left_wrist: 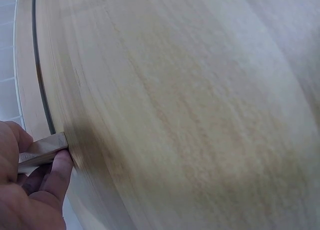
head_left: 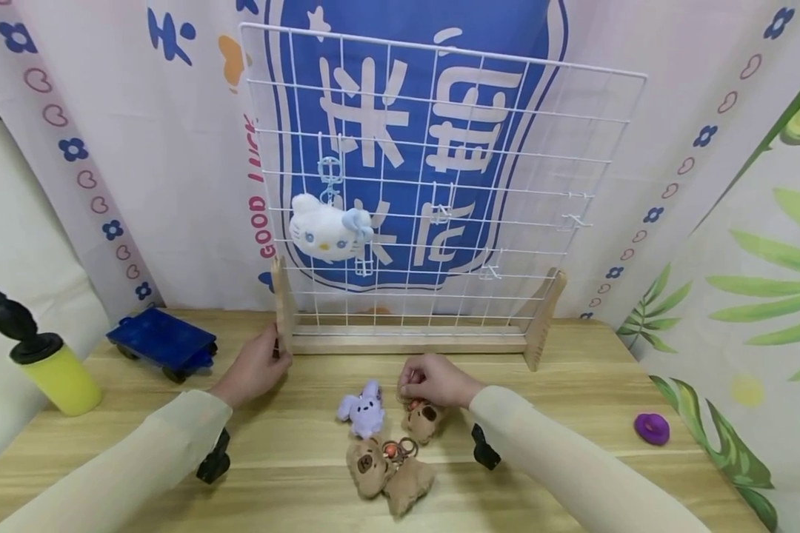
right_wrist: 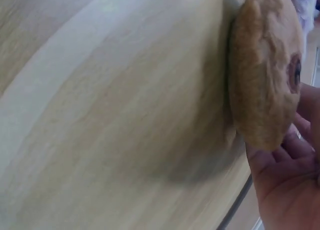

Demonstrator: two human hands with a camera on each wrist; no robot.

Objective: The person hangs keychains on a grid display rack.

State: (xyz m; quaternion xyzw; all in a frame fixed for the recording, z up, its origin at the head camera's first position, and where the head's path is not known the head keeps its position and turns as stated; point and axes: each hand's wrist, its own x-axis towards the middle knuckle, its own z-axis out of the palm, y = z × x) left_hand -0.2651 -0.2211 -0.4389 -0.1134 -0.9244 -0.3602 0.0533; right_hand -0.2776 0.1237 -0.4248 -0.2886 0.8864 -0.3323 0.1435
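Sleeves (head_left: pixel 587 470), pale, two: reaching over the near side of the surface (head_left: pixel 596 385).

Paired brown plushes (head_left: pixel 367 468), two: together toward the near edge, keyrings (head_left: pixel 400 448) close-set; linked or merely touching, I cannot tell. Tangling is possible if I lift by one ring.

Lilac plush (head_left: pixel 365 414), one: mid-surface, just left of the held piece.

Bear plush (head_left: pixel 423 423), one: mid-surface, between lilac plush and right sleeve. Right hand (head_left: pixel 436 379) pinches at its top, exact hold hidden by the fingers. I rate a slip likeliest here: anything caught only by fingertips could roll free and drop the bear among its neighbours.

Wooden stand (head_left: pixel 400 345), one: along the far edge. Left hand (head_left: pixel 256 366) grips its left end, thumb and fingers on the wood. Should I pull unevenly, it could skew or tip, taking the wire grid (head_left: pixel 438 49) along.

White cat plush (head_left: pixel 327 231), one: hung by a blue clasp (head_left: pixel 330 176) on the grid's left part; a jolt could set it swinging, or shed it.

Blue cart (head_left: pixel 163 340), one: near the far left corner; an outward swing of my left sleeve could knock it.
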